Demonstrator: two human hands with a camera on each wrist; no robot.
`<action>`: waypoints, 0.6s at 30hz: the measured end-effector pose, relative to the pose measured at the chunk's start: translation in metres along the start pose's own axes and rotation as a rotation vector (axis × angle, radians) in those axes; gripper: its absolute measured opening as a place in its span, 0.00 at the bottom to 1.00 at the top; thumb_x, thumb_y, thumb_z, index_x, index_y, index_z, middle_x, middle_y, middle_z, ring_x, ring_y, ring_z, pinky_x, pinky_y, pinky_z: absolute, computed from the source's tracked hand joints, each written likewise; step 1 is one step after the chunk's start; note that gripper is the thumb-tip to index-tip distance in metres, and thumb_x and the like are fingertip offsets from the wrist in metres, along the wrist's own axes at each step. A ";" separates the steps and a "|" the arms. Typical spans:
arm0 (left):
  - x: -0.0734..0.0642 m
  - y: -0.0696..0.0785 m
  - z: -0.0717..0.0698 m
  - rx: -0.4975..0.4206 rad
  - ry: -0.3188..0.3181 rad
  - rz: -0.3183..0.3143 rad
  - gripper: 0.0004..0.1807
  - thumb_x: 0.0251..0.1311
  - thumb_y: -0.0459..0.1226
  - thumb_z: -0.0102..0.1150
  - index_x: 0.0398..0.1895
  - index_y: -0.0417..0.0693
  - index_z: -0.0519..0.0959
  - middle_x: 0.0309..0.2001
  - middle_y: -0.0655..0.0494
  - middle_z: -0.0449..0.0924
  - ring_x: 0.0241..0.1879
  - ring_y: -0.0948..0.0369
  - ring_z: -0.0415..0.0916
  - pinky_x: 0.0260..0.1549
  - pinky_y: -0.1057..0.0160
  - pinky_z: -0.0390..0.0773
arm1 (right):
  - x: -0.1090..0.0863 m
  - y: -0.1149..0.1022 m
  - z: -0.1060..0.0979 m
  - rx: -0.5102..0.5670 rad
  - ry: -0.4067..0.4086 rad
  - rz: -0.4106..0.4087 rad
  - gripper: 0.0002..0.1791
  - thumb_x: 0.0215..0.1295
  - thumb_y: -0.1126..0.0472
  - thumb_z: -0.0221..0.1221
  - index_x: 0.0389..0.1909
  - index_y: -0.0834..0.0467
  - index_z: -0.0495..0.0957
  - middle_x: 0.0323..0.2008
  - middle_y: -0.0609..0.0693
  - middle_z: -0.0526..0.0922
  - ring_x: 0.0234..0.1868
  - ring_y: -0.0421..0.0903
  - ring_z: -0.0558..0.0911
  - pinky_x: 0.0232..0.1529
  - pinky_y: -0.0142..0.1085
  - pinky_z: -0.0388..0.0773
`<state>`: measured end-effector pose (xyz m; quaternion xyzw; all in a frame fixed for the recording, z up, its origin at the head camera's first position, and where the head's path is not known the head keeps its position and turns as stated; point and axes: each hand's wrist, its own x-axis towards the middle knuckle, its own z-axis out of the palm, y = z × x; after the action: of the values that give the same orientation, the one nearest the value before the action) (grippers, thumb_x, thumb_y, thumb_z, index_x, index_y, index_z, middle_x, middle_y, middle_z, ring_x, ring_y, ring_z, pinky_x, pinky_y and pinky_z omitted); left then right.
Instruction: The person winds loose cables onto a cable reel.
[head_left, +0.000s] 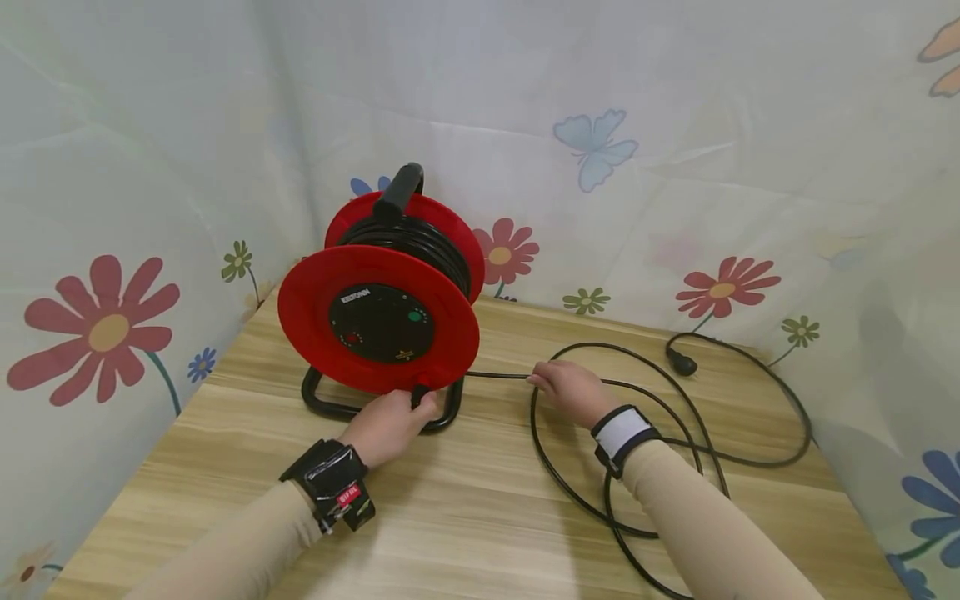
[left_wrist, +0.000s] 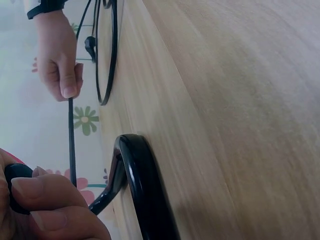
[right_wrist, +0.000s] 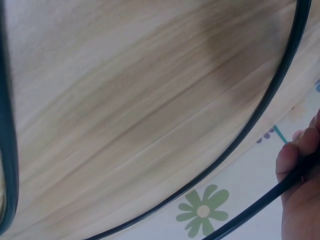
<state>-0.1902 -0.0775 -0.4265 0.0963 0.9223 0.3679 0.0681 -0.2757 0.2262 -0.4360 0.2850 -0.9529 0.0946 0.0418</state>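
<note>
On table [head_left: 450,517], left of centre: reel [head_left: 378,321]. I've got left hand [head_left: 386,429] curled round crank [head_left: 421,393], right hand [head_left: 573,392] pinching cord [head_left: 498,376]. Loose loops [left_wrist: 114,45] under right forearm [head_left: 682,492] might snag or kink if I yank too hard, imo.

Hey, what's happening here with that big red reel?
A person is working a red cable reel with both hands. Their left hand grips its black knob; their right hand holds the black cable beside it. Some cable is wound on; the rest lies in loose loops on the table.
</note>
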 end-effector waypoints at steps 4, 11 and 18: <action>-0.001 -0.002 0.000 -0.004 -0.004 -0.023 0.28 0.68 0.51 0.36 0.07 0.55 0.61 0.10 0.60 0.55 0.12 0.61 0.54 0.14 0.64 0.55 | 0.001 -0.002 0.001 0.001 -0.003 0.000 0.13 0.71 0.53 0.51 0.29 0.55 0.76 0.20 0.45 0.73 0.23 0.41 0.70 0.27 0.39 0.70; -0.001 -0.001 -0.001 -0.013 -0.007 -0.039 0.28 0.68 0.52 0.36 0.08 0.54 0.62 0.10 0.60 0.56 0.12 0.61 0.56 0.14 0.64 0.55 | -0.003 -0.005 -0.005 0.012 -0.018 0.008 0.14 0.71 0.53 0.50 0.30 0.56 0.77 0.21 0.45 0.73 0.23 0.41 0.70 0.27 0.38 0.70; -0.002 0.000 -0.003 -0.021 -0.011 -0.031 0.28 0.68 0.51 0.36 0.08 0.54 0.62 0.11 0.59 0.56 0.13 0.61 0.55 0.15 0.64 0.55 | -0.020 0.010 -0.025 0.004 -0.003 0.086 0.15 0.71 0.52 0.50 0.28 0.55 0.76 0.20 0.46 0.74 0.21 0.40 0.69 0.24 0.38 0.68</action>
<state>-0.1891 -0.0802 -0.4246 0.0834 0.9195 0.3757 0.0798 -0.2642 0.2505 -0.4157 0.2442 -0.9641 0.0978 0.0356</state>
